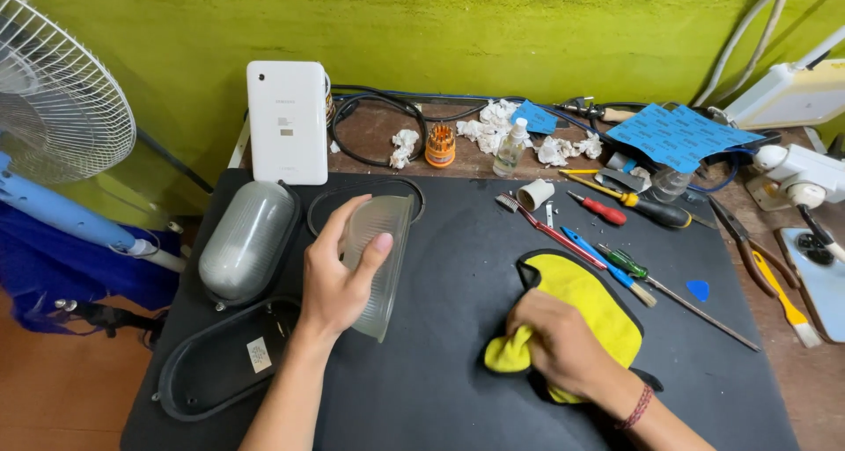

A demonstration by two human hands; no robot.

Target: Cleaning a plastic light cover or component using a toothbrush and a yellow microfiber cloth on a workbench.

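My left hand [334, 279] grips a clear ribbed oval lamp cover [380, 240], held tilted on its edge above the black mat [440, 381]. My right hand [556, 341] is closed on a bunched part of a yellow cloth with black edging [585, 306] that lies on the mat to the right. A frosted dome lamp in a black housing [246, 240] sits left of the cover. An empty black oval base [224, 359] lies in front of it, and a black oval ring [365, 191] lies behind the cover.
Screwdrivers [607, 212], a toothbrush [546, 227], pliers [748, 249] and a blue pick [698, 289] lie to the right. A white tablet [287, 121] leans on the green wall. Cables, tissue wads, a small bottle [510, 147] and blue sheets [678, 134] sit behind. A fan [53, 99] stands at left.
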